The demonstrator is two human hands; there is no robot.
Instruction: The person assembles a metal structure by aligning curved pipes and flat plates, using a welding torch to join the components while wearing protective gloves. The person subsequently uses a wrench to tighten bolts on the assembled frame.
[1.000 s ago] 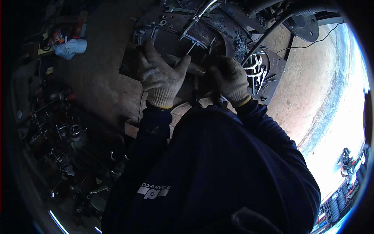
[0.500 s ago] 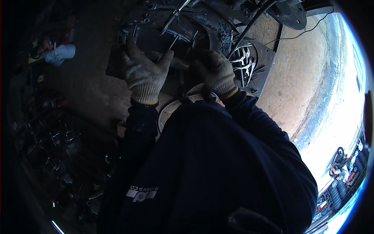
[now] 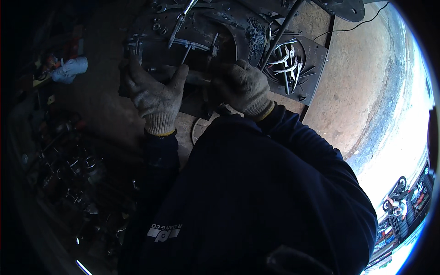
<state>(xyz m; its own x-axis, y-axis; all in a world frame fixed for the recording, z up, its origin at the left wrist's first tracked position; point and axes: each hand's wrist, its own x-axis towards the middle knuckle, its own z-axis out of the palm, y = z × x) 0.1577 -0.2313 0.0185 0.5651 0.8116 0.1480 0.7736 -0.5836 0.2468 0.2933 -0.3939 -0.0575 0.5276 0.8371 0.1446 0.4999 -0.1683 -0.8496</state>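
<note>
Fingers of both gloved hands, left hand (image 3: pixel 155 96) and right hand (image 3: pixel 240 86), close around a short metal bar (image 3: pixel 198 78), seemingly steadying it level over the dark steel surface (image 3: pixel 229 32); pliers (image 3: pixel 286 62) lie on a plate just right.

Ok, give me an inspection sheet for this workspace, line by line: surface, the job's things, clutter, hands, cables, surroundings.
Surface: dark metal work plate, scuffed, on a bare earth floor.
Job's things: a short dark metal bar held between both hands over the plate.
Clutter: pliers and clamps on a round slotted plate; loose nuts and scrap on the work plate; a pile of dark metal parts at the left.
Hands: left hand and right hand, both in knitted work gloves, gripping the bar's ends.
Cables: one thin black cable across the floor, top right.
Surroundings: white cloth far left; bright daylight at the right.
</note>
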